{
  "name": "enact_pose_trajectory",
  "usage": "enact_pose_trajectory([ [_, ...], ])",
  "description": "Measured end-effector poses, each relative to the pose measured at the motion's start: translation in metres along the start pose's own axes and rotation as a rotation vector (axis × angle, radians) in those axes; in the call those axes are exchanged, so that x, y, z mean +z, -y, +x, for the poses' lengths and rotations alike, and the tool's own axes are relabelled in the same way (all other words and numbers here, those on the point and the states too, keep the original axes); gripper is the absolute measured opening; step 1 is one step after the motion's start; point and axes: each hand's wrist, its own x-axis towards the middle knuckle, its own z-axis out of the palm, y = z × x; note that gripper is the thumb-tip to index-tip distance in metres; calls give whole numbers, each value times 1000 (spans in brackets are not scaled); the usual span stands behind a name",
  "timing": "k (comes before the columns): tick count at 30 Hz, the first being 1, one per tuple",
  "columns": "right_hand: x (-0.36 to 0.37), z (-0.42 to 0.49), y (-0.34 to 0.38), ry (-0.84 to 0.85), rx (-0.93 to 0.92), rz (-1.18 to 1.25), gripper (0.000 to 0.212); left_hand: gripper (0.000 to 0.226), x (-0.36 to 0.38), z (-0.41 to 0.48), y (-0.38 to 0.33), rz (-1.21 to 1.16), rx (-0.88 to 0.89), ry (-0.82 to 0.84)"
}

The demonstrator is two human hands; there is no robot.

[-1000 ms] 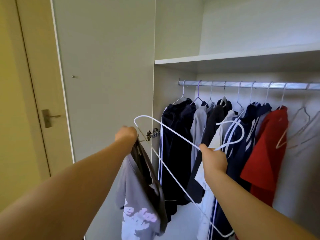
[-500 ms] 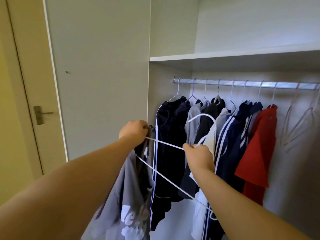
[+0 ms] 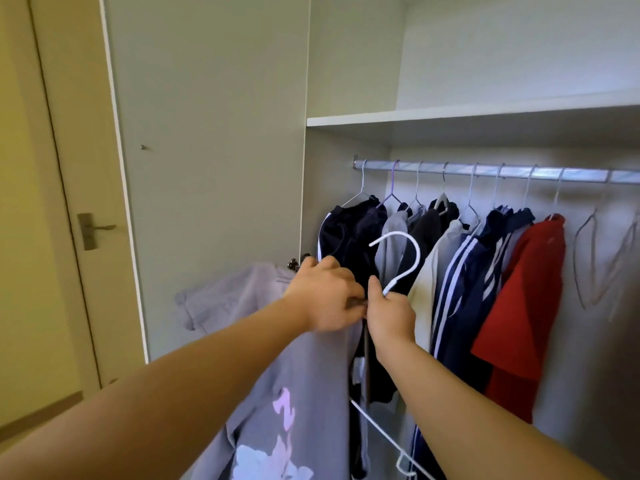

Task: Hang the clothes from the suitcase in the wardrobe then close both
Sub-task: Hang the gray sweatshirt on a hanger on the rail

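My right hand [image 3: 389, 315] is pinching the white hanger [image 3: 405, 258] at its neck, hook up. Left hand [image 3: 325, 296] grips the lilac tee [image 3: 277, 375] collar right beside it. Tee droops down-left, one hanger arm slants down-right outside it. The rail [image 3: 502, 171] is above, right of the hook.

The white hanger [image 3: 412, 258] looks like thin wire with a smooth, faintly shiny white coating. The lilac T-shirt [image 3: 311, 393] is soft matt cloth, and its pale print looks smoother than the weave. The rail [image 3: 519, 172] at the far right is bright polished metal. The wardrobe door [image 3: 214, 133] on the left and the shelf [image 3: 450, 116] are smooth matt board. The red shirt [image 3: 526, 306] is matt cloth. The door handle [image 3: 91, 230], far left, is dull metal.
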Motion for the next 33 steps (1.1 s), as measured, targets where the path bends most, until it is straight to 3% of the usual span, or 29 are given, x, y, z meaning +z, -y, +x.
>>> enact_pose_trajectory([
  [2,-3,3,2,-1,-26,-11,48,67,2,1,7,165,-7,77],
  [4,-5,3,6,5,-64,-7,49,51,0,3,9,36,-47,95],
  [7,-6,7,12,-34,-186,33,37,43,-4,6,10,-110,-138,-13],
  [12,-5,6,12,-399,-493,-52,15,35,-20,15,10,-254,-331,-238],
  [14,-8,6,11,-410,-558,-89,12,31,-23,17,9,-297,-352,-266],
  [17,-14,7,14,-407,-514,-200,16,28,-23,20,2,-370,-373,-287],
  [26,-14,-1,15,-94,-327,-512,36,19,-28,32,0,-566,-421,-397],
  [28,-13,-1,14,-4,-262,-480,30,18,-30,33,-1,-575,-388,-395],
  [31,-13,-1,16,74,-297,-290,6,14,-33,32,2,-574,-384,-380],
  [33,-13,-3,16,151,-292,-60,28,17,-34,31,5,-551,-431,-377],
])
